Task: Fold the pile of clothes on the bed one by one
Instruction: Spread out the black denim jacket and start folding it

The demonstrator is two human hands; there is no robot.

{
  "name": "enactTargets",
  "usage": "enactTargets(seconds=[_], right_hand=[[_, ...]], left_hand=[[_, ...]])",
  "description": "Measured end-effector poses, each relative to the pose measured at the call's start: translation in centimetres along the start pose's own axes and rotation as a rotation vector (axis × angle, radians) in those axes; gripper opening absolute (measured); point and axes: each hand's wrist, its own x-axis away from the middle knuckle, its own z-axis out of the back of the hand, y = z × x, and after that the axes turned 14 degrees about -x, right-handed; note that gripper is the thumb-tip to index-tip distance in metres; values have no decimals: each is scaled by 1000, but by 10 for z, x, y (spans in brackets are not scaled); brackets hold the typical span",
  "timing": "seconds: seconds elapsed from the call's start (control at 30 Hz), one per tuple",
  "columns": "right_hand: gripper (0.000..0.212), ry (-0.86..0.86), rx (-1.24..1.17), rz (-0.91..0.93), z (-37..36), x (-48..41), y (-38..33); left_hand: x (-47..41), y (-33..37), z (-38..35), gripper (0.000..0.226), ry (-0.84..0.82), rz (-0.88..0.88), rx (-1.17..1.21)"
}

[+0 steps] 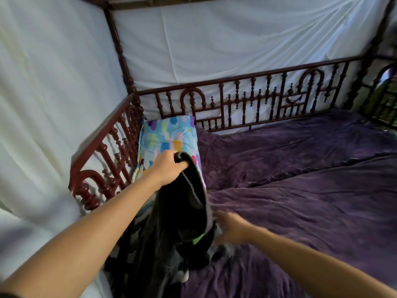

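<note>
My left hand [166, 166] grips the top edge of a black garment [184, 203] and holds it up above the bed. The cloth hangs down to a dark pile of clothes [150, 254] at the bed's near left, which shows grey and white patches and a small green mark. Blurred with motion, my right hand [231, 227] reaches into the lower right side of the hanging garment by the pile. Whether its fingers hold cloth is hidden.
A purple blanket [300, 190] covers the bed. A pillow with a blue multicoloured print [167, 136] leans in the far left corner. A dark red wooden railing [257, 100] runs along the back and left sides, with white netting [53, 104] behind.
</note>
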Motion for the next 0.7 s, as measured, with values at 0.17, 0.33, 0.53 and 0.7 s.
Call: enactTargets(seconds=[0.17, 0.33, 0.53, 0.7], right_hand=[[47, 401, -61, 44, -33, -14, -26], [16, 649, -413, 210, 50, -23, -17], [21, 713, -289, 322, 123, -12, -72], [41, 793, -191, 338, 158, 23, -110]], left_hand=[[-1, 5, 8, 57, -70, 18, 18], [21, -23, 20, 121, -262, -131, -570], [13, -55, 0, 60, -27, -204, -774], [-2, -67, 13, 19, 313, 43, -486]])
